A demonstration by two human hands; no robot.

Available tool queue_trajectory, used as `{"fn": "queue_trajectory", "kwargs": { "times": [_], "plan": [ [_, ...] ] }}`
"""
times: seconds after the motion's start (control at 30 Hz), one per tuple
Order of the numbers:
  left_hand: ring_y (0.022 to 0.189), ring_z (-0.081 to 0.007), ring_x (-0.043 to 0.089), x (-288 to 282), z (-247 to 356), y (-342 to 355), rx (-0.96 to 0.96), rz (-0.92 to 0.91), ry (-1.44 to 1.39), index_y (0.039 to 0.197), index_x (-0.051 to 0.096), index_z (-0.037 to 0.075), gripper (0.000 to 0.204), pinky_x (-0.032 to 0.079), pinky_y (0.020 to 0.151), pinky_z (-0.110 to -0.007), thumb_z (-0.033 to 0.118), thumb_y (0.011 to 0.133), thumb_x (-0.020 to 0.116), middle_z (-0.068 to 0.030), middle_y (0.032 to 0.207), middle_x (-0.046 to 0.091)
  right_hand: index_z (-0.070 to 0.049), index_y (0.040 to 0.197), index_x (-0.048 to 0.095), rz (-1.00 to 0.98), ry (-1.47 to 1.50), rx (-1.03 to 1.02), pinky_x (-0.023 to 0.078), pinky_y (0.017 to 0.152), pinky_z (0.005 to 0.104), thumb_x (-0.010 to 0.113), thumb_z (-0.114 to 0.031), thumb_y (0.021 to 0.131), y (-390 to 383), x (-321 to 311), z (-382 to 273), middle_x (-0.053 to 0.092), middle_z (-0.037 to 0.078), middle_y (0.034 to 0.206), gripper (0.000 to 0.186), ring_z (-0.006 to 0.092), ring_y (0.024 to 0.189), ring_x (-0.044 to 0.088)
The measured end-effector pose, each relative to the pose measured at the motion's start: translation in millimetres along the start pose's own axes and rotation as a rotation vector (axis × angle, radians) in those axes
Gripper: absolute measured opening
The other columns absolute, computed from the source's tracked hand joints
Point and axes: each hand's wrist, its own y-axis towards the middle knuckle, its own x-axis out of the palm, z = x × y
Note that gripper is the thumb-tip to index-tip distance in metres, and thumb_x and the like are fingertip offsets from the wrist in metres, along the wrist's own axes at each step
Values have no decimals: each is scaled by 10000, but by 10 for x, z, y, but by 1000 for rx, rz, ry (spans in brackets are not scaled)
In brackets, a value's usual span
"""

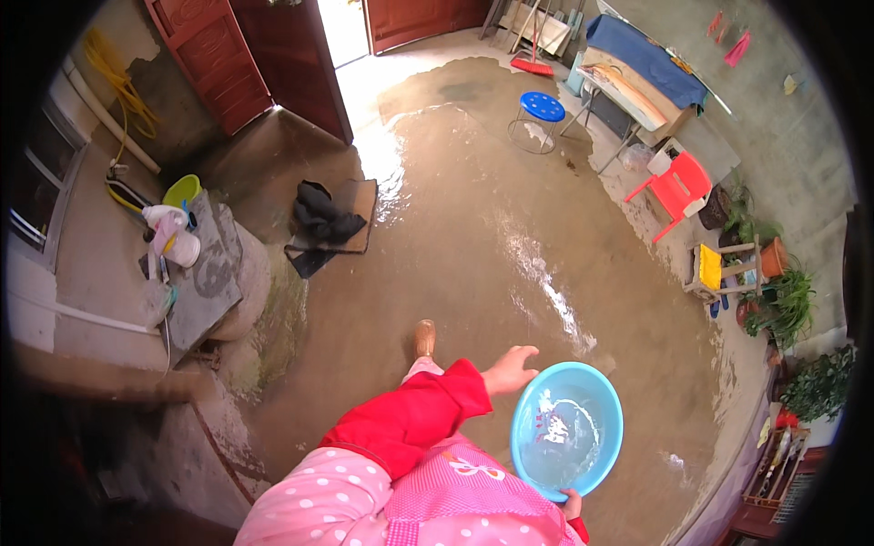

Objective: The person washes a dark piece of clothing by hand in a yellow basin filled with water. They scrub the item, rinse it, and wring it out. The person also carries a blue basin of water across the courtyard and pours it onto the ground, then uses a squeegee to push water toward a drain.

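While the person stands on a wet concrete yard floor (510, 227), the right hand (572, 502) grips the near rim of a round light-blue plastic basin (566, 428), only its fingertips showing, curled over the edge at the lower right of the view. The basin is held out over the floor in front of the body, tilted, with a little water and a pale glint inside its smooth, glossy bowl. The left hand (508, 370), coming out of a red sleeve, is spread open with fingers released, just beside the basin's upper left rim and not touching it. This looks like the moment of carrying or tipping water onto the floor; pouring would call for a steady tilt of the rim away from the body. The floor is rough, brown and shiny with puddles. Well apart stand a blue round stool (543, 107) and a red plastic chair (678, 187).
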Motion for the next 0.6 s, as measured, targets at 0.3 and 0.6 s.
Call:
{"fn": "queue_trajectory", "kwargs": {
  "times": [0.3, 0.6],
  "plan": [
    [826, -146, 590, -2322, -974, 214, -213, 519, -410, 978, 602, 20, 198, 491, 753, -292, 75, 789, 625, -73, 879, 634, -54, 1072, 507, 84, 15, -238, 508, 764, 390, 470, 69, 630, 943, 2627, -648, 565, 83, 994, 461, 257, 901, 559],
    [791, -143, 590, -4047, -204, 1276, -243, 591, -524, 1017, 554, 36, 153, 483, 646, -261, 92, 875, 553, -49, 945, 576, -62, 984, 516, -28, -217, -373, 484, 523, 305, 533, 13, 645, 1943, 6501, -1413, 564, 59, 884, 347, 206, 755, 563]
  ]
}}
